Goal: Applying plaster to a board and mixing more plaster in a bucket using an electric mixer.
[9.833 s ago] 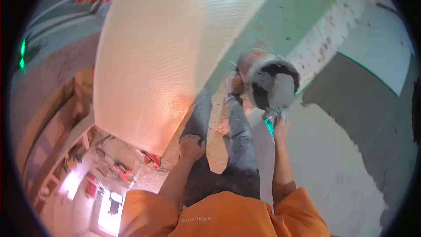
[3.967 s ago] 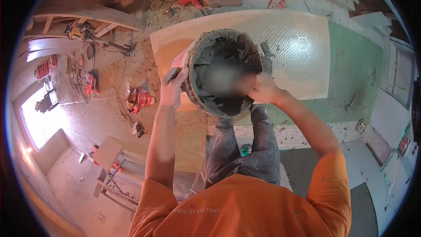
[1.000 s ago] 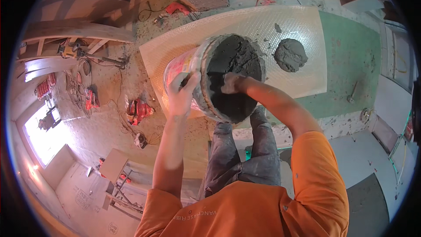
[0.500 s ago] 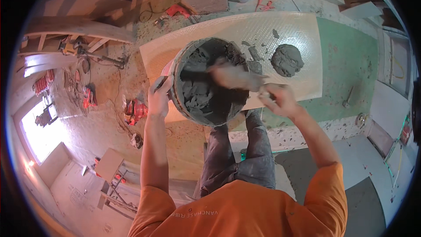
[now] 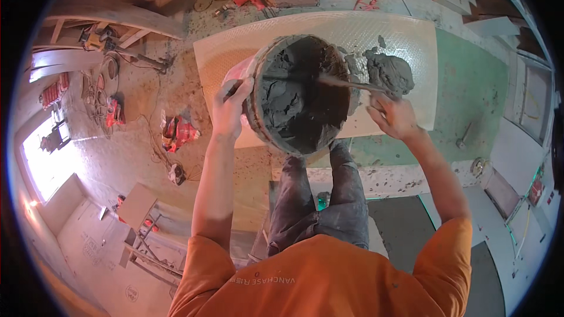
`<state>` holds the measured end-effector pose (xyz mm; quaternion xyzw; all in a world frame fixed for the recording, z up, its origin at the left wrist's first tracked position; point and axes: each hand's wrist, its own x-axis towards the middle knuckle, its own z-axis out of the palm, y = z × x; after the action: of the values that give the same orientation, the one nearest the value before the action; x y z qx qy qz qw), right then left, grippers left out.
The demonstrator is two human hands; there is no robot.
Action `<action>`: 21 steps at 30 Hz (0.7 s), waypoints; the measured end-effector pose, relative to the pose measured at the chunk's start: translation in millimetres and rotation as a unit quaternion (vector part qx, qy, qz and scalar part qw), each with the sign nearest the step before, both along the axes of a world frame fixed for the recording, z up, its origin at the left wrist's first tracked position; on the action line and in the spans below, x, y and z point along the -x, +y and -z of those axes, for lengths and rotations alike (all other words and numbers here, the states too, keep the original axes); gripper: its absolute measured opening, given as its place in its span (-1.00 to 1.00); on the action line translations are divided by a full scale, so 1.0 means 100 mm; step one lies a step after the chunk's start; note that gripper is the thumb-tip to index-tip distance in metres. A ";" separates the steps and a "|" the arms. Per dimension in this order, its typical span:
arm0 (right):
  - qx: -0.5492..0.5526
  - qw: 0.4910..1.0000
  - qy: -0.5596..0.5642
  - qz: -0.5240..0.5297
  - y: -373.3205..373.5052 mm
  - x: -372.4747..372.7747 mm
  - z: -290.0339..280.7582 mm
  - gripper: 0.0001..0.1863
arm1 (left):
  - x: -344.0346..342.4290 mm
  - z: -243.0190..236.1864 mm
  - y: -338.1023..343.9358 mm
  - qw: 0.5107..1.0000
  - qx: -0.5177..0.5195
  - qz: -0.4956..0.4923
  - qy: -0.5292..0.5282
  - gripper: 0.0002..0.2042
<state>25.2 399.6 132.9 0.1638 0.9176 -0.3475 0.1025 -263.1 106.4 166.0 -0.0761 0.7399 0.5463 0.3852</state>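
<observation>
The person wears an orange short-sleeved T-shirt (image 5: 329, 276) with small pale lettering. Grey trousers (image 5: 320, 199) are smeared with mortar dust. Both forearms are bare.

At about nine o'clock a red box-shaped pack (image 5: 53, 89) lies on the floor, beside the cables. No labels, signs or screens can be made out.

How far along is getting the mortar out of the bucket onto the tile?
Done: one grey mortar heap sits on the large white tile. In hand: left hand tips the bucket, right hand works a trowel inside it. Left: much mortar remains in the bucket; most of the tile is bare and nothing is spread.
</observation>
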 end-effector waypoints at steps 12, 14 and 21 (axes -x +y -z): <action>-0.100 0.916 -0.270 -0.280 -1.27 1.54 1.40 -0.65 | -0.40 -0.01 0.28 0.994 0.043 0.049 0.091 -0.70; -0.011 0.929 -0.284 -0.236 -1.42 1.44 1.32 -0.64 | -0.45 -0.04 0.17 0.993 0.044 0.058 0.092 -0.69; 0.221 0.960 -0.163 -0.059 -1.29 1.01 0.92 -0.54 | -0.38 0.03 0.14 0.987 0.025 0.123 0.103 -0.76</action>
<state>-76.0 270.5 40.4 0.1373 0.7970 -0.5032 0.3046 -224.7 120.2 163.4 0.0622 0.7926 0.4812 0.3692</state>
